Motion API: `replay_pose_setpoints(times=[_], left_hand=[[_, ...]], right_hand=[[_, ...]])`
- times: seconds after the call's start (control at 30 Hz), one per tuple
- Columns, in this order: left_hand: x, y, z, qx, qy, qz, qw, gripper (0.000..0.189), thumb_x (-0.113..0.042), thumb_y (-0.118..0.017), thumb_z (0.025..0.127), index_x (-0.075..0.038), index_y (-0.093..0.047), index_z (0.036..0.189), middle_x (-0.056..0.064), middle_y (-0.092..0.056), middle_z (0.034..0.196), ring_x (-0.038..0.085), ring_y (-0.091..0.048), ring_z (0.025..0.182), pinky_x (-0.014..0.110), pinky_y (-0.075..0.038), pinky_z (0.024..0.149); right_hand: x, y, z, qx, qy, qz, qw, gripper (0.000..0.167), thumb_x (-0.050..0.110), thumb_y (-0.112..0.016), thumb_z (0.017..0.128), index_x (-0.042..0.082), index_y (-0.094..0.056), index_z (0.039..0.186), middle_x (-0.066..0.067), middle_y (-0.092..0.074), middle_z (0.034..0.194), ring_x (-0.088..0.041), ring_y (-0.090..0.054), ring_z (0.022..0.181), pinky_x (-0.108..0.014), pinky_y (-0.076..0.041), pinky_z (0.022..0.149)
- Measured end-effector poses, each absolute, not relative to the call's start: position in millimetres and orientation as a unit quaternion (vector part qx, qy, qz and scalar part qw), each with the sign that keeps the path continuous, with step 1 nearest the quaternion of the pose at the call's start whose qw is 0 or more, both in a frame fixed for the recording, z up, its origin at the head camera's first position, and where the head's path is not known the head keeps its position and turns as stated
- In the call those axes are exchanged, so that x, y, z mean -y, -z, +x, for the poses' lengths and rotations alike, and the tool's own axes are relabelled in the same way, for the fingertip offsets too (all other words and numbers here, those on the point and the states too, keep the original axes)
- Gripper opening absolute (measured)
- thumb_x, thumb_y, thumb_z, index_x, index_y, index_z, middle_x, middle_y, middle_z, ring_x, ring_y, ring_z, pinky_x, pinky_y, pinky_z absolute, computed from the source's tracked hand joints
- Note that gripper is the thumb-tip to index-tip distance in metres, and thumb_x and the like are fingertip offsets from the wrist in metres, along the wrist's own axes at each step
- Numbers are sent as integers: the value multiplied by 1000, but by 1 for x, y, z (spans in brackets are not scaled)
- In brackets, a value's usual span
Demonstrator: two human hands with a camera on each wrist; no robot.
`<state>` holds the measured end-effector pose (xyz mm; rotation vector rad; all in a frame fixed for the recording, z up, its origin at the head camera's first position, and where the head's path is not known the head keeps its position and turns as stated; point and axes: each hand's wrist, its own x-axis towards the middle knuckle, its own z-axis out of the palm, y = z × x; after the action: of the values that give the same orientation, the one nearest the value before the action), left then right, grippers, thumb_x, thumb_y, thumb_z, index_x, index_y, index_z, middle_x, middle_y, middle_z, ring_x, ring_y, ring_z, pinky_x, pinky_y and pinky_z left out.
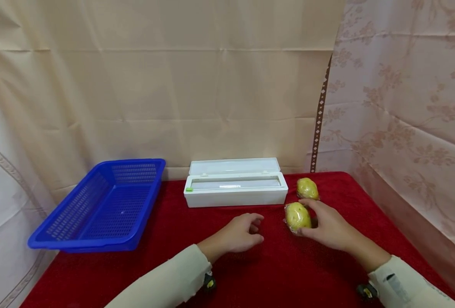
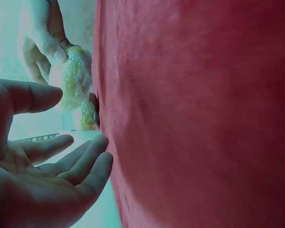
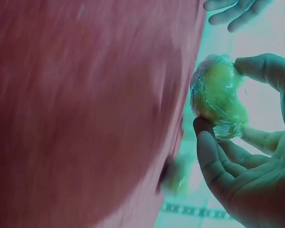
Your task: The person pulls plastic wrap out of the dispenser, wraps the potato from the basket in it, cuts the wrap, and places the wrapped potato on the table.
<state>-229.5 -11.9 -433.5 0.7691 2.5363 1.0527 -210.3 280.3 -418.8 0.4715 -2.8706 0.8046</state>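
Observation:
My right hand [image 1: 330, 224] holds a yellow potato [image 1: 298, 216] wrapped in clear film, pinching it between thumb and fingertips. In the right wrist view, the wrapped potato [image 3: 217, 92] shows wrinkled, shiny film, and fingers touch it from two sides. A second wrapped potato [image 1: 307, 188] lies just behind it on the red cloth, to the right of the white box. My left hand [image 1: 239, 233] hovers in front of the box, its fingers loosely bent and holding nothing. The left wrist view shows those fingers [image 2: 88, 164] apart from the held potato [image 2: 77, 78].
A white cling film box [image 1: 236, 196] stands at the back middle, lid [image 1: 235, 166] raised, a film roll inside and a green slider [image 1: 189, 189] at its left end. To the left is a blue plastic basket [image 1: 144, 205]. Red cloth [image 1: 273, 273] covers the table; curtains hang behind.

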Motion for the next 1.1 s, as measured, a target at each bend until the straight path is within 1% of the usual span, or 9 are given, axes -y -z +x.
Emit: replay_pose_setpoints(times=[0.1,0.33,0.4,0.5,0.6,0.7,0.8,0.97,1.1], left_hand=[[-8,434,-240,-879,-367,271,140,57,-21,-71,95,-8,-53,147,7,-63,138,18,-65,120,34,-54,99],[-63,433,-257,-870,-372,288,146,61,-25,-73,93,-13,-53,149,4,-62,143,13,-63,124,29,-52,100],[-78,432,-259,-868,-376,287,153,62,-27,-73,93,-16,-51,150,3,-61,144,12,-62,125,29,-52,101],[-97,429,-264,-865,-384,285,150,66,-27,-73,93,-16,-47,153,4,-59,146,14,-61,127,30,-52,102],[-115,428,-270,-867,-391,278,134,75,-28,-74,92,-13,-41,157,5,-52,153,16,-56,134,31,-48,108],[-130,430,-277,-870,-404,258,113,83,-31,-75,90,-9,-36,159,6,-44,160,17,-45,145,33,-40,117],[-142,433,-284,-871,-425,225,101,90,-36,-77,88,-8,-33,160,4,-41,162,17,-36,151,34,-34,122],[-154,442,-294,-861,-459,189,109,95,-39,-80,86,-11,-31,162,3,-39,163,16,-35,152,35,-32,123],[-159,450,-298,-852,-476,180,118,94,-36,-80,86,-12,-30,163,3,-39,164,16,-35,152,36,-32,124]], right_hand=[[-296,417,-213,953,-255,145,72,77,29,-87,80,3,-52,144,-18,-62,137,-28,-63,112,-47,-54,89],[-334,415,-226,961,-239,113,74,77,30,-83,83,0,-49,146,-23,-61,136,-31,-63,109,-47,-52,85],[-346,415,-232,964,-235,104,71,78,31,-82,84,-1,-48,146,-25,-61,136,-34,-63,111,-50,-53,87],[-362,414,-244,969,-222,92,63,79,33,-80,86,-3,-46,147,-29,-58,138,-41,-61,118,-59,-50,94],[-375,411,-257,973,-209,81,56,80,35,-79,87,-5,-44,148,-32,-57,138,-46,-60,120,-63,-49,95],[-383,407,-269,977,-193,73,53,81,35,-77,88,-7,-43,149,-35,-57,136,-48,-61,116,-65,-49,92],[-388,404,-282,979,-186,65,51,81,36,-75,89,-6,-42,150,-35,-58,135,-49,-61,114,-64,-50,90],[-391,405,-299,979,-192,52,48,79,36,-73,90,-6,-42,151,-34,-60,134,-49,-62,115,-64,-49,93],[-394,409,-307,977,-202,48,44,79,35,-73,89,-6,-43,150,-33,-61,134,-48,-62,115,-64,-48,94]])
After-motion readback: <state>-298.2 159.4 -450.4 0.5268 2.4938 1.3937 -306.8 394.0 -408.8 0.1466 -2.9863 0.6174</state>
